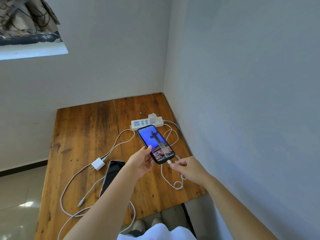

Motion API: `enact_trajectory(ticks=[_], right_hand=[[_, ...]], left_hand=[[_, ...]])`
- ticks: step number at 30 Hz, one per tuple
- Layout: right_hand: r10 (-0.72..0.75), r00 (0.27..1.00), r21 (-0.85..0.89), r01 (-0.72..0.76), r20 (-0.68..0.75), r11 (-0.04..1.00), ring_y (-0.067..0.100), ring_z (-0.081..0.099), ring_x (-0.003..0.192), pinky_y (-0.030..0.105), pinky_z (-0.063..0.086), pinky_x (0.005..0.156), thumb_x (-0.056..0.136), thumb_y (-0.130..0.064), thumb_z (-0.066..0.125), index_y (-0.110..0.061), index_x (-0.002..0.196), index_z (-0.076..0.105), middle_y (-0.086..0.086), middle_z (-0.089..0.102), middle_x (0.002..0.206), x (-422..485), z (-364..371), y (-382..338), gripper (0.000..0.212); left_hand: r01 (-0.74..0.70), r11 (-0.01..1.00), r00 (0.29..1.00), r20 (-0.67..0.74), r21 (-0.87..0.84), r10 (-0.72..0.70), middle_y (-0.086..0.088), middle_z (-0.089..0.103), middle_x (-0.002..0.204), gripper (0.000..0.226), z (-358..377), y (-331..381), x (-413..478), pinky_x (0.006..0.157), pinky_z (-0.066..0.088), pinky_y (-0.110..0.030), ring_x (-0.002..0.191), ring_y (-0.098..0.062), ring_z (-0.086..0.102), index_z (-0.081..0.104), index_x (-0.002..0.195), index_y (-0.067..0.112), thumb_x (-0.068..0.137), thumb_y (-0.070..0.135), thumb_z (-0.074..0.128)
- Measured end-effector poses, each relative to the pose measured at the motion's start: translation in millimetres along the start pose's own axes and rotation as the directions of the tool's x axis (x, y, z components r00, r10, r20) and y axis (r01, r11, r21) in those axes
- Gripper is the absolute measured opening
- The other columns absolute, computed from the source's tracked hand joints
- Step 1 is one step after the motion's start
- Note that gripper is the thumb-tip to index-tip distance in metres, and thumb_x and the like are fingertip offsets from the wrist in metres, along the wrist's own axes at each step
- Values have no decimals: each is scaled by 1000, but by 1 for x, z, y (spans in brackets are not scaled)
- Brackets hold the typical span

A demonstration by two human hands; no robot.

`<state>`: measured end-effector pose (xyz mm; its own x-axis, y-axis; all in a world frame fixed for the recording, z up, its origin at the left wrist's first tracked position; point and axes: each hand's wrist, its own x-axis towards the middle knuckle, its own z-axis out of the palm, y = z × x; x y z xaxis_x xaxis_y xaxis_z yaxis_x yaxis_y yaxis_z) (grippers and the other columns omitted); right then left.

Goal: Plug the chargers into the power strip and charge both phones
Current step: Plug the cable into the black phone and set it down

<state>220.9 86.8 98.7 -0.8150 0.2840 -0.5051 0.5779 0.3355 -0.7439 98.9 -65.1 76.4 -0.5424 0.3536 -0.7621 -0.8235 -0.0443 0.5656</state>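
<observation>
My left hand (142,160) holds a dark-cased phone (155,144) with a lit blue screen above the table. My right hand (187,168) pinches the white cable's connector (169,162) at the phone's bottom port. That cable (170,135) runs back to a white charger (152,117) plugged into the white power strip (147,122) near the wall. A second phone (111,175) with a dark screen lies flat on the table, partly under my left forearm. Left of it lies a second white charger (98,164), unplugged, its cable (69,186) looping loose, free end (81,203) bare.
The wooden table (83,135) stands in a corner, walls behind and to the right. Its front edge is near my shoes (147,224). Tiled floor (19,193) lies to the left. The strip's left sockets hold nothing.
</observation>
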Motion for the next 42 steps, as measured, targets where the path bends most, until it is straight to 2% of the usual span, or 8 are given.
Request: enact_trajectory(ticks=[5,11,14,21,27,30,38,42], right_hand=[[-11,1000,-476,15,13,879,14,64,78,30,54,77,90,-27,61,-15,98,69,1,70,96,5,0,12,16],[-64,998,-938,5,-18,346,22,58,95,47,30,102,92,-16,59,-15,100,64,5,65,98,24,-1,16,10],[10,1000,-970,-9,-6,243,24,55,103,52,22,108,91,-17,59,-14,102,65,7,65,104,31,-5,29,12],[28,999,-938,20,31,346,26,56,105,51,23,109,91,-7,49,-14,97,65,7,67,101,59,4,58,18],[149,987,-884,-19,57,466,26,57,108,50,20,114,92,-16,56,-16,102,65,7,67,103,72,14,66,13],[187,976,-856,0,112,517,28,53,110,45,28,109,92,-13,56,-14,105,65,7,65,106,72,18,72,16],[189,953,-738,51,238,673,21,58,111,37,44,101,87,-12,62,-17,120,62,4,62,121,81,29,68,33],[134,958,-690,82,253,719,19,62,105,32,53,90,88,-20,63,-18,122,61,3,63,121,89,38,55,33]], left_hand=[[45,997,992,-118,66,-37,-14,68,104,32,-9,-12,16,57,47,-23,79,-16,61,51,129,18,97,21,55],[132,985,974,-201,115,-107,-12,68,104,33,-10,-31,37,55,45,-24,75,-14,58,54,129,14,98,22,53],[145,979,960,-258,143,-105,-11,67,100,34,-13,-37,51,53,44,-24,72,-14,58,53,131,15,98,21,53],[238,953,930,-325,187,-169,-7,66,94,32,-22,-57,88,55,42,-25,69,-12,55,56,131,16,99,18,52],[242,947,929,-331,210,-164,-11,66,121,45,-23,-70,108,72,52,-30,104,-22,63,49,139,16,95,16,59],[265,926,915,-372,268,-154,-14,61,129,50,-18,-73,107,78,51,-31,117,-26,60,43,144,10,96,15,57],[340,858,909,-369,385,-194,-14,57,133,41,-17,-66,95,87,52,-34,111,-25,57,51,133,5,95,17,58],[246,847,937,-339,471,-83,-11,53,138,46,-28,-59,88,92,50,-35,122,-26,53,47,139,9,96,20,55]])
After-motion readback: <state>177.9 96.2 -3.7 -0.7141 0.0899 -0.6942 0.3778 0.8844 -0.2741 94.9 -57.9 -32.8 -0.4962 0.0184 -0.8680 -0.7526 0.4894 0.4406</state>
